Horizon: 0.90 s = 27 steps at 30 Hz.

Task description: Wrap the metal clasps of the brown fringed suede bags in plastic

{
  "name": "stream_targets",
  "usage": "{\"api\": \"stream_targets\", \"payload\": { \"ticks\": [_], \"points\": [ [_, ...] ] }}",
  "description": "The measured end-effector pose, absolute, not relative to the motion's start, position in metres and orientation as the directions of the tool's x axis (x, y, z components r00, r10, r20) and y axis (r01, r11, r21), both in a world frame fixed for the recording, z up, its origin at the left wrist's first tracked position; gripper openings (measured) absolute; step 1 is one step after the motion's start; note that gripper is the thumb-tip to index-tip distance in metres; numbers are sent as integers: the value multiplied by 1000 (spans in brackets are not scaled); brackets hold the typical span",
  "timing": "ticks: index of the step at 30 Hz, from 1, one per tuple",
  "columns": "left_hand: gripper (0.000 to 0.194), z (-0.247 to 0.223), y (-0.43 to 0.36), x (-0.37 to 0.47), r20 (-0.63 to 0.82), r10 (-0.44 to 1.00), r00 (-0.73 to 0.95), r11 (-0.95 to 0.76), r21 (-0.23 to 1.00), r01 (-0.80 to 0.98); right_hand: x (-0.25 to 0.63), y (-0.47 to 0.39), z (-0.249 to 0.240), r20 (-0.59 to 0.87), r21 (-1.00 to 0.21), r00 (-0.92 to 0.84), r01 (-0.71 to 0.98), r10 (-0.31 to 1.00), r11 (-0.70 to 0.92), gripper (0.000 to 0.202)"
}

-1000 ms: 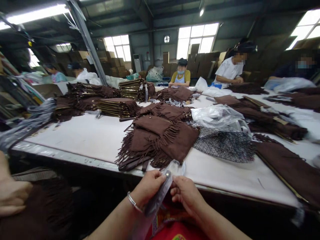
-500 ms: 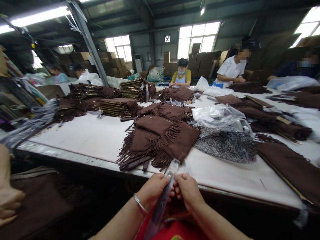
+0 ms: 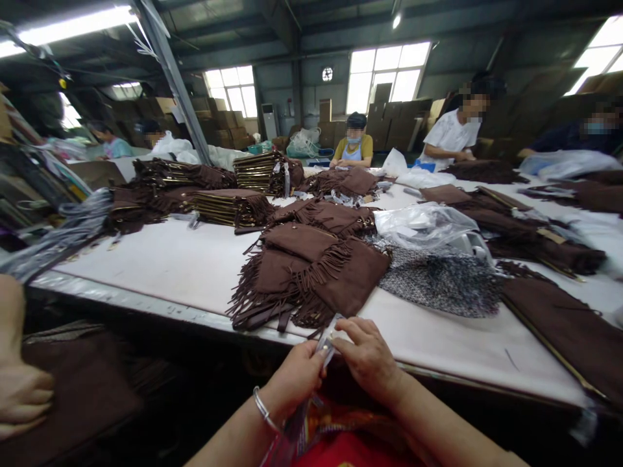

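My left hand (image 3: 302,373), with a silver bangle at the wrist, is closed round a dark strap in a clear plastic sleeve (image 3: 327,345). Small gold-coloured metal shows at the strap's top end, and the rest hangs down towards my lap, mostly hidden by the hand. At that upper end, the thumb and fingers of my right hand (image 3: 367,353) pinch the plastic. Just beyond my hands, brown fringed bags (image 3: 316,272) lie on the white table (image 3: 180,272). Beside them is a speckled black-and-white fabric piece (image 3: 438,282) under clear plastic (image 3: 428,224).
Stacked brown pouches with gold zips (image 3: 228,209) stand at the back left. A flat brown bag (image 3: 559,331) lies at the right edge. At the lower left is another person's hand (image 3: 24,395) near brown fabric. Several people work across the table.
My right hand has shifted up to the sleeve's top end, its fingers now over it. The sleeved strap has been drawn lower, and less of it shows below my left hand.
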State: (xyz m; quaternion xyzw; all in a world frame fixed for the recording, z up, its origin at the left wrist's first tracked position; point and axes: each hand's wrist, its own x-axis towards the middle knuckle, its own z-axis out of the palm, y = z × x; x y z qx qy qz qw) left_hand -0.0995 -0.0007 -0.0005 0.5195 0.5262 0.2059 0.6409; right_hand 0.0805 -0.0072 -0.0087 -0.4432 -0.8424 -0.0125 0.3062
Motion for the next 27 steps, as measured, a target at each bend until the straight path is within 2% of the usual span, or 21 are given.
{"api": "stream_targets", "payload": {
  "ticks": [3, 5, 7, 9, 11, 14, 15, 17, 21, 24, 27],
  "points": [
    [32, -2, -4, -103, -264, 896, 356, 102, 904, 415, 83, 3, 2, 430, -266, -526, 703, 734, 660, 13],
    [30, -1, -7, -105, -129, 920, 370, -71, 873, 482, 82, 8, 5, 358, -276, -558, 703, 749, 656, 14],
    [26, 0, -10, -105, -55, 924, 378, -173, 822, 543, 81, 11, 6, 299, -267, -566, 723, 768, 637, 15],
    [26, -1, -12, -104, -47, 928, 371, -187, 799, 571, 80, 14, 8, 259, -263, -562, 741, 786, 617, 15],
    [29, -2, -11, -103, -75, 928, 366, -146, 829, 539, 80, 16, 12, 247, -291, -559, 736, 792, 611, 8],
    [28, -2, -7, -101, -115, 921, 373, -69, 893, 446, 79, 21, 20, 256, -315, -617, 675, 744, 667, 21],
    [26, -2, -6, -100, -130, 920, 370, -46, 901, 431, 78, 23, 22, 254, -305, -647, 652, 719, 694, 20],
    [24, -1, -5, -98, -175, 920, 351, 8, 903, 430, 76, 26, 24, 245, -271, -699, 616, 672, 740, 5],
    [30, -1, -6, -97, -295, 902, 314, 151, 899, 411, 72, 26, 20, 280, -171, -764, 557, 582, 813, 15],
    [28, -3, -3, -100, -490, 803, 340, 420, 869, 261, 72, 17, 12, 340, -86, -753, 572, 563, 816, 17],
    [27, -4, 2, -104, -656, 594, 465, 737, 676, 11, 73, 10, 5, 370, -54, -737, 591, 566, 805, 20]
  ]
}}
